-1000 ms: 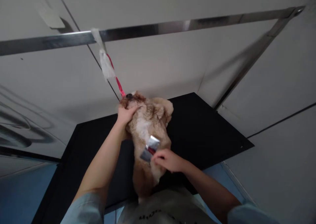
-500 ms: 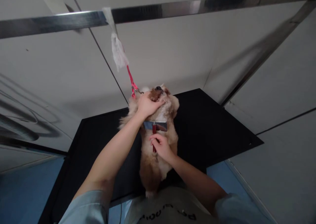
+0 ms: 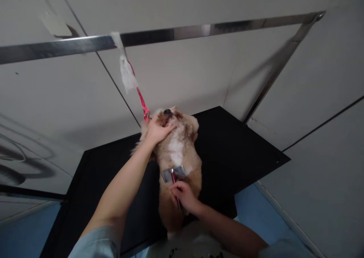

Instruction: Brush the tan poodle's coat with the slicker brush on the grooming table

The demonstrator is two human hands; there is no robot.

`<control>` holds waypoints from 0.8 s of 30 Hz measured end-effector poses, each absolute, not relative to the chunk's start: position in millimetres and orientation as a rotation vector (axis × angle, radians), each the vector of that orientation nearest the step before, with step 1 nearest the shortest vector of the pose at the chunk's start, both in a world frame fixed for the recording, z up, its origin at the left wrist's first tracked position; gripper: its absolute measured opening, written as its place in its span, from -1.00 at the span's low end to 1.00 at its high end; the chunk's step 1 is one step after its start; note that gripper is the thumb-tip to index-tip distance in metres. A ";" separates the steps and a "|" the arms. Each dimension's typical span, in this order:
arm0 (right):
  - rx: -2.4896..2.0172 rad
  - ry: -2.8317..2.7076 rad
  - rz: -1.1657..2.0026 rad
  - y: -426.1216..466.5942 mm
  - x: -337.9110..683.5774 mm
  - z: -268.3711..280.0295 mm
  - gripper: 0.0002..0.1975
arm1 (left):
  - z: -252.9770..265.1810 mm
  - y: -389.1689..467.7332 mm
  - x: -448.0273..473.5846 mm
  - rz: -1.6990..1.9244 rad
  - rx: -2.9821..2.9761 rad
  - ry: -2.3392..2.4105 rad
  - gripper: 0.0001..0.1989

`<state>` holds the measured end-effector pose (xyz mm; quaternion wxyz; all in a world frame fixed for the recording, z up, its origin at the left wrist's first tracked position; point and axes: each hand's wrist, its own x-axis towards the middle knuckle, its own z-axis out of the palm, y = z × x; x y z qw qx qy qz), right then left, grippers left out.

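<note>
A small tan and white fluffy dog stands upright on a black grooming table, its back toward me and its muzzle raised. My left hand grips the dog under the chin, by the muzzle. My right hand holds the red handle of a slicker brush, whose metal head lies flat against the fur of the dog's body. A red leash runs from the dog's neck up to a metal bar.
A steel grooming arm spans the top and slants down at the right to the table's far corner. White cloth is wrapped on the leash near the bar. White walls stand behind; blue floor shows beside the table.
The brush has moved down the dog's body from just under the chin to the lower chest. My left hand stays on the muzzle. The view shifted slightly.
</note>
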<state>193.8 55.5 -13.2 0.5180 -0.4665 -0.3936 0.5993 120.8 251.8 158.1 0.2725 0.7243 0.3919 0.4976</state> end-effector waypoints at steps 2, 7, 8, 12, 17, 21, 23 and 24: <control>-1.081 -0.957 1.496 54.2 196.6 -10.3 -0.74 | 156.6 253.5 112.0 1.352 2.020 1.074 -0.61; -1.035 -1.078 1.333 84.1 224.6 16.0 -0.83 | 144.3 268.0 93.8 1.341 2.024 1.039 -0.59; -1.068 -1.077 1.347 84.2 226.2 14.8 -0.86 | 141.5 271.3 91.0 1.345 2.016 1.003 -0.57; -1.177 -1.057 1.555 66.4 222.5 6.2 -0.87 | 133.9 280.7 83.5 1.392 1.968 0.955 -0.50; -0.952 -1.037 1.424 81.8 231.1 24.0 -0.81 | 132.4 281.4 84.2 1.422 1.875 0.966 -0.48; -1.017 -0.951 1.555 75.4 226.7 5.8 -0.82 | 132.4 281.6 84.6 1.441 1.888 0.921 -0.50; -1.073 -0.952 1.671 64.8 223.0 0.0 -0.80 | 130.7 283.6 83.3 1.453 1.908 0.894 -0.52; -1.073 -0.968 1.698 62.8 222.8 1.8 -0.79 | 129.3 284.7 82.8 1.463 1.919 0.893 -0.52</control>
